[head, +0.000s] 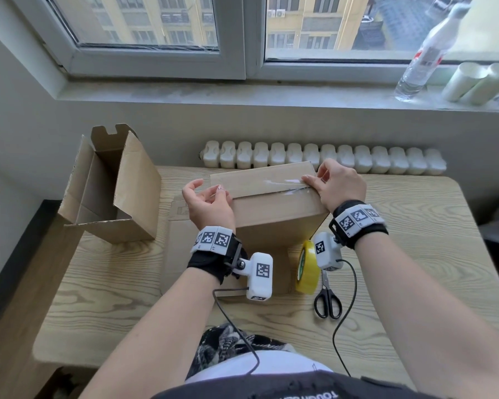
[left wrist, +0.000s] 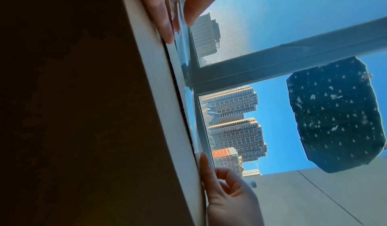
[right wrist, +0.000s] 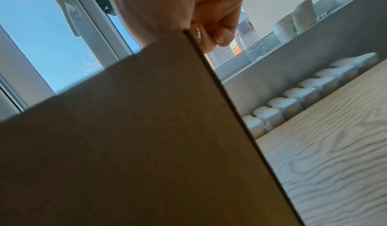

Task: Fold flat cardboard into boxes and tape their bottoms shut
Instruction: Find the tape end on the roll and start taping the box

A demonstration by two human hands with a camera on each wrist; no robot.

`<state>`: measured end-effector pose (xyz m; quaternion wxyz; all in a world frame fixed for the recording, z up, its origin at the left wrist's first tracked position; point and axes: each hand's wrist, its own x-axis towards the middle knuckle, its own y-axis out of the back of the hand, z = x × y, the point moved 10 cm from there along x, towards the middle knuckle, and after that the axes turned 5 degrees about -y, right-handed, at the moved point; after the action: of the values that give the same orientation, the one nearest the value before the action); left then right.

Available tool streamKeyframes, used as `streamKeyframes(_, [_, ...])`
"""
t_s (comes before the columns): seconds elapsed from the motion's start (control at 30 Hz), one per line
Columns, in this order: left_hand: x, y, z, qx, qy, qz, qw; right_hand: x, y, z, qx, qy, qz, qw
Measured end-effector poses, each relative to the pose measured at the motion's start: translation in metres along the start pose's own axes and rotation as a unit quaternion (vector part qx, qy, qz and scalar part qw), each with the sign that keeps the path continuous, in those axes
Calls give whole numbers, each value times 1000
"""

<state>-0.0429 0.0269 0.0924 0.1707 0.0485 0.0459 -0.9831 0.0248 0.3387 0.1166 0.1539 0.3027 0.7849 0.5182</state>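
The right hand is sitting at the far right corner of the box, its index finger lying straight along the clear tape over the center seam while the other fingers are curling loosely; nothing is being gripped, so this grip is open and pressing. In the right wrist view the same hand is showing above the box's corner, fingers folded in just past the edge. The left hand is hovering at the left end of the seam, thumb and fingertips drawn together as though pinching the clear tape's end; the left wrist view is showing thumb and finger closing on a glossy strip, so this grip is closed on the tape.

The box is standing in the middle of the tabletop, taped side up, resting on flat cardboard. A yellow tape roll is standing on edge just near and right of the box, and black scissors are lying beside it, nearer still. An open second box is sitting at the far left. A bottle and 2 paper cups are on the windowsill, far right.
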Motion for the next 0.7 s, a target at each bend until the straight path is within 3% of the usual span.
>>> streamKeyframes(0.2, [10, 10, -2, -8, 37, 1, 999, 1, -2, 3, -8, -5, -4, 1000])
streamKeyframes(0.37, [8, 17, 12, 59, -30, -18, 998, 0, -4, -1, -10, -9, -7, 1000])
streamKeyframes(0.43, [16, 18, 20, 103, -89, -26, 990, -1, -6, -3, -10, -5, -9, 1000])
streamKeyframes(0.5, [19, 15, 38, 203, -191, -39, 960, -2, -7, -4, -13, -5, -10, 1000])
streamKeyframes(0.57, [16, 13, 55, 310, -273, -41, 910, -3, -7, -4, -10, -7, -7, 1000])
streamKeyframes(0.7, [6, 11, 62, 407, -337, -64, 846, -4, -6, -7, -13, 1, -3, 1000])
